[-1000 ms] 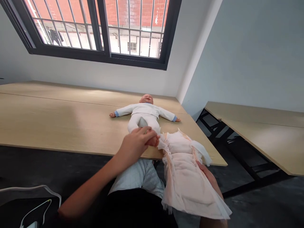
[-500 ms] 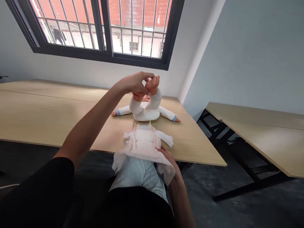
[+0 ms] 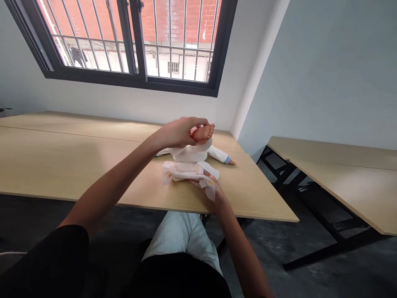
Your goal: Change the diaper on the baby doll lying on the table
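Observation:
A baby doll (image 3: 192,153) in white clothes with blue cuffs lies on its back on the light wooden table (image 3: 77,161). My left hand (image 3: 176,132) is closed round the doll's bare feet (image 3: 203,133) and holds the legs up off the table. Under the raised legs lies a white and pale pink diaper (image 3: 186,170). My right hand (image 3: 206,186) grips the diaper's near edge at the table's front. The doll's head is hidden behind my left hand.
A black-framed barred window (image 3: 136,41) fills the wall behind the table. A second wooden table (image 3: 338,161) on a black frame stands to the right, across a gap of dark floor. My knees in grey trousers (image 3: 182,236) are under the table's front edge.
My left hand lifted the doll's legs by the feet, then lowered them a little. My right hand carried the diaper from my lap onto the table and slid it under the doll.

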Demonstrator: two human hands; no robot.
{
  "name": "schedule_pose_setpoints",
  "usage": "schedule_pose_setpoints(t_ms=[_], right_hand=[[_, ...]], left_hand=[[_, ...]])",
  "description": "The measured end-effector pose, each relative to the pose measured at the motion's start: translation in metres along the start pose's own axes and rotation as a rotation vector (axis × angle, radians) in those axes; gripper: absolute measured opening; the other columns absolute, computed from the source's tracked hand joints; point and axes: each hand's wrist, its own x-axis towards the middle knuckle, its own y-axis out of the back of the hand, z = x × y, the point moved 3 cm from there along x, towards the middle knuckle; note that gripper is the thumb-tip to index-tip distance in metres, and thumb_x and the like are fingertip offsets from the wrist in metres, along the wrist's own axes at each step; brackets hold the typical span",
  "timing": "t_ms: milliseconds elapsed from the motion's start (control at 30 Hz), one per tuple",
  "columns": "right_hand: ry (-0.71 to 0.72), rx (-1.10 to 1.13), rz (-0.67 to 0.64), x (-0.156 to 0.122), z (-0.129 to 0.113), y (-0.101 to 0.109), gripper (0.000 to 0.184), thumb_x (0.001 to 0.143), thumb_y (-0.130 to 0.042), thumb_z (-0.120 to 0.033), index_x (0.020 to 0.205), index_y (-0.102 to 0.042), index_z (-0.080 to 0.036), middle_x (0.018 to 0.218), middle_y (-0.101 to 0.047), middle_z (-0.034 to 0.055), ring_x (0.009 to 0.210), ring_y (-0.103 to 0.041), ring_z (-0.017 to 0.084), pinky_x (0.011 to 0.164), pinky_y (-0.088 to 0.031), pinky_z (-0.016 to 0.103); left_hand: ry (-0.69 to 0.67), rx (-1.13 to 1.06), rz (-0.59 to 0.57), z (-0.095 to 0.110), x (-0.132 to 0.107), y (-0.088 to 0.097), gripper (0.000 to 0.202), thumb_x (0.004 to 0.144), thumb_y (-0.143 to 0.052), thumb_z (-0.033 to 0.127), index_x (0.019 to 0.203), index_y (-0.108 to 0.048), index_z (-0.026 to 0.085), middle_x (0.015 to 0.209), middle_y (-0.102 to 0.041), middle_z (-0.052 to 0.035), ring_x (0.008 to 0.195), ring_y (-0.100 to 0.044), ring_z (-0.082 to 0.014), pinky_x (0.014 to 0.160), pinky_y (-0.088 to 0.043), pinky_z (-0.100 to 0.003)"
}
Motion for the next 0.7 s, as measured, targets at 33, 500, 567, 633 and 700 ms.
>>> schedule_pose_setpoints(t_ms=[33, 500, 567, 633, 700], right_hand=[[-0.031, -0.005, 0.006, -0.006, 0.005, 0.002, 0.059, 0.067, -0.068, -0.053, 0.114, -0.062, -0.017, 0.103, -0.07, 0.0098, 0.096, -0.067, 0.029, 0.083, -0.058, 0.042], [0.514, -1.18, -0.498, 0.009, -0.006, -0.034, 0.032, 0.099, -0.039, -0.008, 0.114, -0.067, -0.011, 0.128, -0.064, 0.0114, 0.121, -0.058, 0.02, 0.109, -0.042, 0.032], [0.496, -1.21, -0.546, 0.022, 0.004, -0.042, 0.033, 0.101, -0.038, -0.011, 0.12, -0.065, -0.01, 0.132, -0.062, 0.0123, 0.127, -0.055, 0.021, 0.112, -0.039, 0.033], [0.452, -1.235, -0.537, 0.034, 0.015, -0.044, 0.035, 0.103, -0.041, -0.02, 0.131, -0.06, -0.011, 0.139, -0.057, 0.0138, 0.133, -0.051, 0.026, 0.115, -0.037, 0.039], [0.387, -1.26, -0.523, 0.048, 0.024, -0.043, 0.043, 0.103, -0.043, -0.031, 0.143, -0.051, -0.015, 0.149, -0.048, 0.014, 0.14, -0.043, 0.032, 0.118, -0.033, 0.048]], left_hand=[[-0.018, 0.004, -0.001, 0.002, -0.005, -0.004, 0.044, 0.08, -0.058, 0.017, 0.123, -0.063, 0.026, 0.112, -0.067, -0.003, 0.093, -0.061, -0.0179, 0.078, -0.041, -0.027], [-0.033, 0.173, 0.025, 0.014, -0.034, -0.037, 0.038, 0.084, -0.048, 0.012, 0.116, -0.061, 0.027, 0.118, -0.066, -0.0003, 0.088, -0.061, -0.0166, 0.06, -0.03, -0.022], [-0.018, 0.192, 0.022, 0.014, -0.036, -0.037, 0.045, 0.082, -0.048, 0.009, 0.12, -0.06, 0.029, 0.119, -0.066, -0.0002, 0.086, -0.061, -0.0163, 0.06, -0.031, -0.023], [-0.024, 0.177, 0.025, 0.013, -0.034, -0.033, 0.049, 0.081, -0.047, 0.009, 0.123, -0.06, 0.03, 0.12, -0.067, 0.0004, 0.088, -0.061, -0.0164, 0.061, -0.032, -0.022], [-0.038, 0.143, 0.056, 0.013, -0.03, -0.025, 0.051, 0.082, -0.046, 0.008, 0.125, -0.06, 0.031, 0.122, -0.066, 0.0009, 0.093, -0.062, -0.0165, 0.064, -0.035, -0.022]])
